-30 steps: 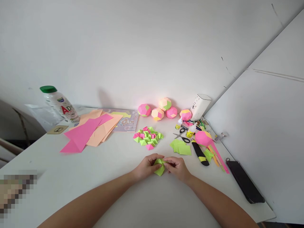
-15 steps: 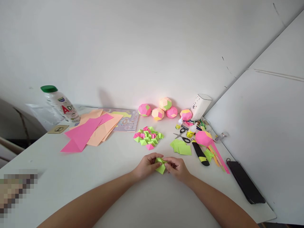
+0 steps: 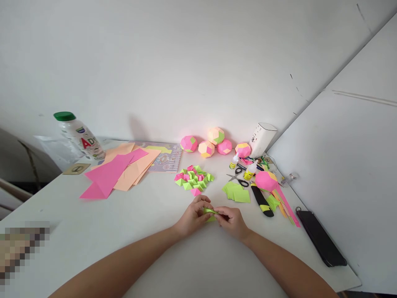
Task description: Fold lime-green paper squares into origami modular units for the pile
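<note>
Both of my hands meet low over the white table point(image 3: 149, 223) and pinch one small folded piece of green paper point(image 3: 210, 213). My left hand point(image 3: 194, 217) curls its fingers over the paper's left side. From the right, my right hand point(image 3: 231, 219) grips its other end with closed fingers. Most of the paper is hidden between the fingers. Just beyond the hands lies a pile of small pink and green folded units point(image 3: 192, 179). A stack of green paper squares point(image 3: 236, 192) sits to the right of that pile.
Pink and orange sheets point(image 3: 119, 169) lie at the left beside a green-capped bottle point(image 3: 79, 135). Several paper balls point(image 3: 206, 148) line the wall. Scissors point(image 3: 237, 177), glue bottles point(image 3: 249, 171), a black-yellow cutter point(image 3: 261, 201), a pink ball with strips point(image 3: 266, 181) and a phone point(image 3: 321, 237) crowd the right.
The green paper was spread wider below the fingers; now it is folded flatter and mostly hidden. My left fingers have curled further over it. Both hands stay in place.
</note>
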`<act>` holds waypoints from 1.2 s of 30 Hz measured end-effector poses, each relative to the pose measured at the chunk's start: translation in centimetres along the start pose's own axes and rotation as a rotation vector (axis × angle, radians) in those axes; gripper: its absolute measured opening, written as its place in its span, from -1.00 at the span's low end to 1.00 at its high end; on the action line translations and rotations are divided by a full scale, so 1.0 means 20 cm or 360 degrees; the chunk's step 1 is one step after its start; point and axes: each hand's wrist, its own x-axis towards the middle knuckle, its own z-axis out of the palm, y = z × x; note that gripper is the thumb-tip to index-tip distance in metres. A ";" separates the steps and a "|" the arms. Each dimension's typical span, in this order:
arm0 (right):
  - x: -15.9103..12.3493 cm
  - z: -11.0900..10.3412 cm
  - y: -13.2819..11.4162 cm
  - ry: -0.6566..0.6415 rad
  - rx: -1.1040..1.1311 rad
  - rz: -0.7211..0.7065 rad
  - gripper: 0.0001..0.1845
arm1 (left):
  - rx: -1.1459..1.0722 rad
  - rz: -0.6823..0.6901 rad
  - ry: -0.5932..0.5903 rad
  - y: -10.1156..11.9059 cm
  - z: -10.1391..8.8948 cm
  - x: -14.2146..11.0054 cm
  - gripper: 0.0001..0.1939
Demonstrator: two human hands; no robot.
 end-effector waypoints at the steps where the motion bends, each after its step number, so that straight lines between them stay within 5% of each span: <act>1: 0.00 0.00 0.00 -0.0005 0.0008 0.0007 -0.78 | 0.0002 -0.0012 0.0000 0.00 0.00 0.00 -0.79; 11: 0.01 -0.01 -0.03 -0.0076 0.0026 0.0101 -0.80 | -0.0096 -0.0159 -0.0043 0.01 0.00 -0.01 -0.77; 36: 0.02 -0.02 -0.04 -0.0133 0.0219 0.0247 -0.77 | -0.0403 0.0005 -0.0151 -0.01 -0.01 -0.01 -0.78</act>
